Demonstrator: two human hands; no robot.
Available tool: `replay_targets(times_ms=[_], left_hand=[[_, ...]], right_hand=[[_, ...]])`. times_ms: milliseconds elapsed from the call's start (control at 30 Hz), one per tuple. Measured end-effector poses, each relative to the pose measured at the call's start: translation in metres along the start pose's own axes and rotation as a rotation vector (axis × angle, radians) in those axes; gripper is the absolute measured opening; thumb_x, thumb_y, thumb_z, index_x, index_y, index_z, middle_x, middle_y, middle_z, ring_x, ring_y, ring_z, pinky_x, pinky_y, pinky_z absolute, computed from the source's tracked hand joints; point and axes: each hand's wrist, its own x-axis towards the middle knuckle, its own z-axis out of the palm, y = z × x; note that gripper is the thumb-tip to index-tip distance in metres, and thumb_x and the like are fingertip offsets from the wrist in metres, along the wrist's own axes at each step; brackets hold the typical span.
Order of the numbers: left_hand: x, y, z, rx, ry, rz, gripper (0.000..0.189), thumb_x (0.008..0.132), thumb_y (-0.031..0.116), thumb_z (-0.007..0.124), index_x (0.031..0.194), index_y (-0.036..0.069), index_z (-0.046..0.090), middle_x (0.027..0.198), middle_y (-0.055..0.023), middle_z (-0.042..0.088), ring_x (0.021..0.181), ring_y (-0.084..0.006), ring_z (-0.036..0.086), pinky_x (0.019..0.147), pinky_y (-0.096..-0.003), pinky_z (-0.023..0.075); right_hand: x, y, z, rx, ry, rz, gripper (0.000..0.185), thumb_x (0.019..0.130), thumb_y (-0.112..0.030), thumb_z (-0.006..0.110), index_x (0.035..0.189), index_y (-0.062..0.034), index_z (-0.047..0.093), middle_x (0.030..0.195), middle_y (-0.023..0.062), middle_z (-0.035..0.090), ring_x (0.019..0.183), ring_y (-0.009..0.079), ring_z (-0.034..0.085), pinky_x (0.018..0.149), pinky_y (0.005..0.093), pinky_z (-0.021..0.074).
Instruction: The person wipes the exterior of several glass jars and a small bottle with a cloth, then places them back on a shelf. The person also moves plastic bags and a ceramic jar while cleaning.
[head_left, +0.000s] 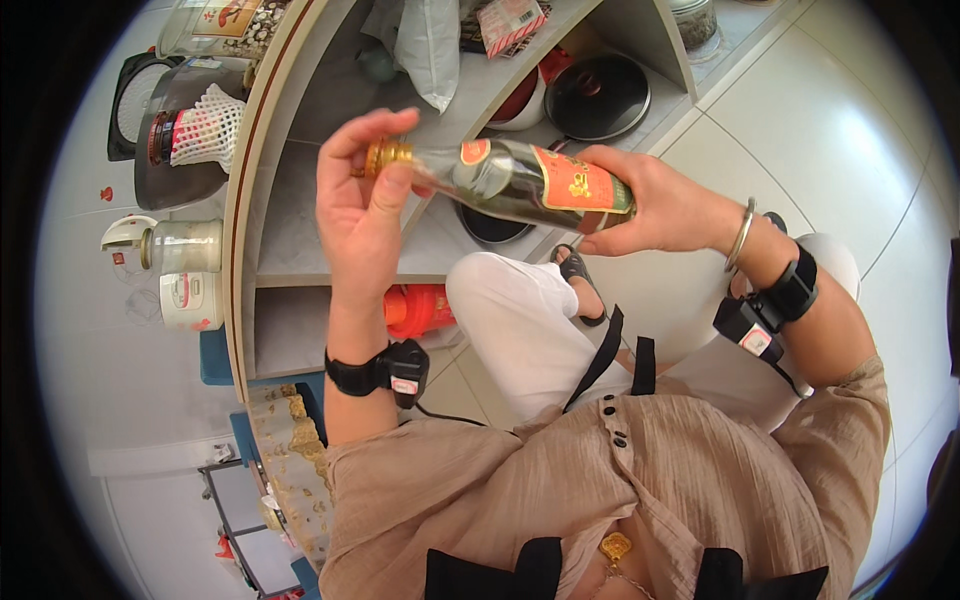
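Observation:
A glass bottle (517, 180) with a gold cap and red-orange labels is held nearly level in front of me, its neck towards the left. My right hand (652, 199) wraps around the base end of the bottle. At the other end, my left hand (364, 202) has its thumb against the gold cap (390, 156), with the fingers curled around the far side. The cap sits on the neck. Behind the bottle is a cabinet with open shelves (300, 247). The labels bear writing.
A lidded black pan (598, 97), a white plastic bag (427, 52) and a red-striped packet (512, 26) are on the shelves. An orange-red plastic item (420, 309) sits lower down. Glass jars (186, 246) and a white rice cooker (191, 300) stand on the top.

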Motion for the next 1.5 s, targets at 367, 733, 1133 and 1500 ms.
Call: replay_targets(times_ms=[367,733,1133,1500], left_hand=[[0.001,-0.06,0.082,-0.504,0.079,-0.236,0.052,0.099,0.046,0.045,0.136,0.009,0.038,0.125,-0.0184,0.056,0.111,-0.0306,0.059,0.099,-0.0468,0.0444],[0.023,-0.05,0.078,-0.472,-0.059,-0.402,0.057,0.094,0.054,0.049,0.119,0.002,0.051,0.093,-0.0121,0.063,0.08,-0.0209,0.068,0.07,-0.033,0.0578],[0.029,-0.063,0.085,-1.008,-0.159,-0.328,0.066,0.092,0.059,0.038,0.122,0.0,0.049,0.09,-0.0196,0.065,0.074,-0.0273,0.067,0.066,-0.0377,0.0566],[0.03,-0.075,0.083,-1.12,-0.149,-0.316,0.066,0.09,0.057,0.039,0.122,-0.001,0.049,0.089,-0.0207,0.065,0.072,-0.0293,0.066,0.063,-0.0383,0.0562]], right_hand=[[0.009,0.014,0.039,-0.362,0.53,-0.392,0.073,0.076,-0.028,0.079,0.129,0.0014,0.039,0.105,0.0187,0.061,0.096,0.0371,0.061,0.085,0.0417,0.0498],[0.001,-0.007,0.027,0.468,-0.016,0.098,0.073,0.079,-0.032,0.079,0.13,0.0042,0.042,0.104,0.0088,0.063,0.085,0.0122,0.06,0.066,0.0268,0.0507],[-0.002,-0.018,0.039,0.348,0.188,-0.084,0.085,0.069,-0.031,0.088,0.13,0.0057,0.041,0.106,0.0097,0.061,0.096,0.0153,0.06,0.084,0.03,0.0512],[-0.002,-0.012,0.037,0.162,0.216,-0.054,0.084,0.071,-0.039,0.086,0.126,0.0074,0.043,0.094,0.0101,0.061,0.089,0.0146,0.061,0.077,0.028,0.0519]])
